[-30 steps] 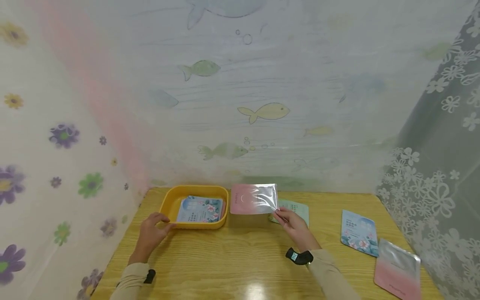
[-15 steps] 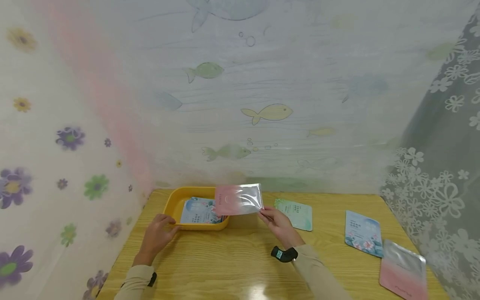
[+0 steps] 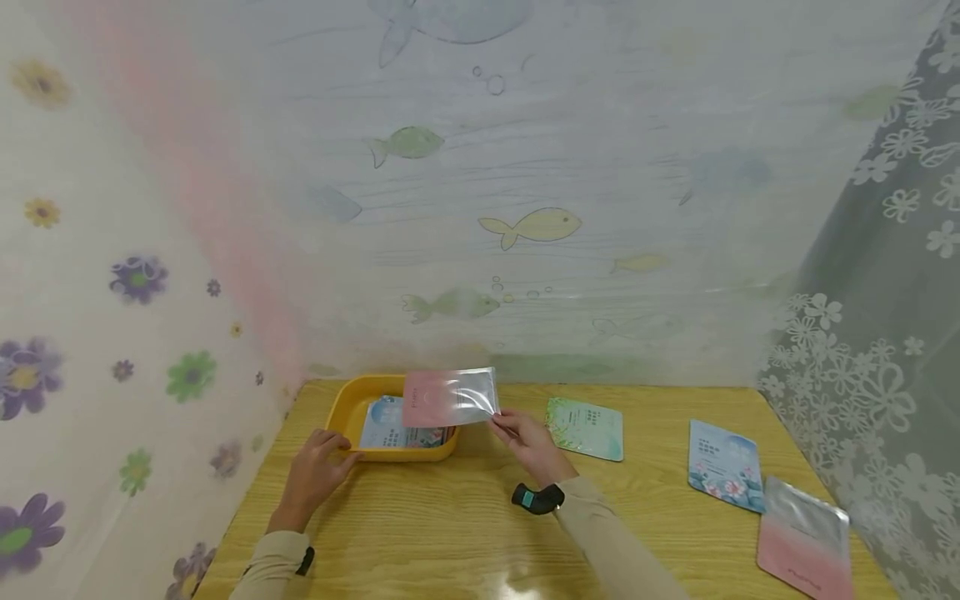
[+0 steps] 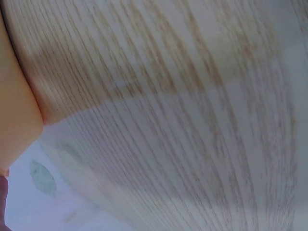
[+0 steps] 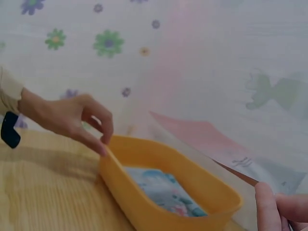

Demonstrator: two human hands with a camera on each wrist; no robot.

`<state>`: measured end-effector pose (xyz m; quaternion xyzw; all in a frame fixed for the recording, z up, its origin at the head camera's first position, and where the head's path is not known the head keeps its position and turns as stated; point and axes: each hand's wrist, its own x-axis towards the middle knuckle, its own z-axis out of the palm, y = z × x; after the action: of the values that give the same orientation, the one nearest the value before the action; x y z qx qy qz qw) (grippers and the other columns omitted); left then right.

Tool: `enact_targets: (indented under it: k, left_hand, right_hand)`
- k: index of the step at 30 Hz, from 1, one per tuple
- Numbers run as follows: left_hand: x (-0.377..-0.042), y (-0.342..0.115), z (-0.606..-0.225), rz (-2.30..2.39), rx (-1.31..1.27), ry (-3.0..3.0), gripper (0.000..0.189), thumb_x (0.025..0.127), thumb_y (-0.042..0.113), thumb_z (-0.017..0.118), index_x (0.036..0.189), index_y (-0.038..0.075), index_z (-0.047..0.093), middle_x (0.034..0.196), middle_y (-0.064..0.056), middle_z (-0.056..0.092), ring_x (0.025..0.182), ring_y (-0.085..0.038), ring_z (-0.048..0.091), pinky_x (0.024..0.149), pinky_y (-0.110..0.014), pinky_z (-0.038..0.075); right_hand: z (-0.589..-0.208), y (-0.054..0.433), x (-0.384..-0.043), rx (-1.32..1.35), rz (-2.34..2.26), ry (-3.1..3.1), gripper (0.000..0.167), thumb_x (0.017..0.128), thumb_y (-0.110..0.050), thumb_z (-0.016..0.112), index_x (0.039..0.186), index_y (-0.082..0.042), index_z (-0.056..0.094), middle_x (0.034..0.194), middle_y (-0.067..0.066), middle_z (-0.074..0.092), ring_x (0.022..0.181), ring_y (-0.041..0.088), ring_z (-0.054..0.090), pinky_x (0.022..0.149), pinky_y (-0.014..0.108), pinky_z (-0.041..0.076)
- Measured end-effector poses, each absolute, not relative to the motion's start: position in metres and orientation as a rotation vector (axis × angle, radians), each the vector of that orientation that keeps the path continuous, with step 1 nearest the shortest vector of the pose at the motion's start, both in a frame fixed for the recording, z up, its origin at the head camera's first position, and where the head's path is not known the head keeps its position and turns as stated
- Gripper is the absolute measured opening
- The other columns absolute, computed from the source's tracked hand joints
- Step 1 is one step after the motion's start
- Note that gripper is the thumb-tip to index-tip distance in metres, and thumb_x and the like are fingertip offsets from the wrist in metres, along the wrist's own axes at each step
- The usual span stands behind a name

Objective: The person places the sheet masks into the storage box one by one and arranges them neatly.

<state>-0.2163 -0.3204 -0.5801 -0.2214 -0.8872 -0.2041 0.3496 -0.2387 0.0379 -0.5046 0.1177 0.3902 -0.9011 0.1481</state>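
Note:
A yellow plastic bin (image 3: 348,397) stands at the back left of the table, with a blue flowered sachet (image 3: 384,425) lying in it. My left hand (image 3: 315,475) pinches the bin's near-left rim between thumb and fingers. By one corner, my right hand (image 3: 531,442) holds a pink-and-silver sachet (image 3: 450,397), which hangs over the right part of the bin and hides some of what lies there. In the right wrist view this pink-and-silver sachet (image 5: 207,139) is above the bin (image 5: 144,149), apart from its rim. The left wrist view shows mostly tabletop.
A green sachet (image 3: 585,427) lies to the right of my right hand. Farther right are a blue flowered sachet (image 3: 724,467) and another pink-and-silver sachet (image 3: 806,537), their edges meeting or nearly so. A curtain (image 3: 450,250) printed with fish rises behind the table.
My right hand has carried the pink-and-silver sachet left, from beside the bin to over it. The green sachet is now uncovered. My left hand keeps its hold on the rim.

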Motion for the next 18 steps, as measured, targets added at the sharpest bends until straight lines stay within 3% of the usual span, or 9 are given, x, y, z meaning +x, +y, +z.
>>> enact_targets:
  k: [12,18]
  left_hand:
    - [-0.214,-0.32,-0.579,-0.521,-0.57,-2.29,0.028,0.059,0.013,0.089,0.075,0.006,0.066,0.078,-0.003,0.06,0.073,-0.02,0.055,0.058,-0.039,0.05]
    - [-0.216,-0.319,-0.578,-0.508,-0.582,-2.282,0.028,0.06,0.014,0.089,0.075,0.006,0.067,0.077,-0.003,0.06,0.072,-0.02,0.054,0.056,-0.038,0.05]
  right_hand:
    - [-0.509,0.001,-0.247,0.36,-2.539,1.131,0.034,0.093,0.016,0.043,0.127,0.02,0.038,0.122,0.029,0.041,0.107,0.03,0.054,0.096,0.031,0.043]
    - [-0.524,-0.017,-0.258,0.31,-2.52,1.194,0.028,0.089,0.015,0.052,0.117,0.019,0.05,0.114,0.03,0.05,0.106,0.033,0.057,0.09,0.031,0.048]
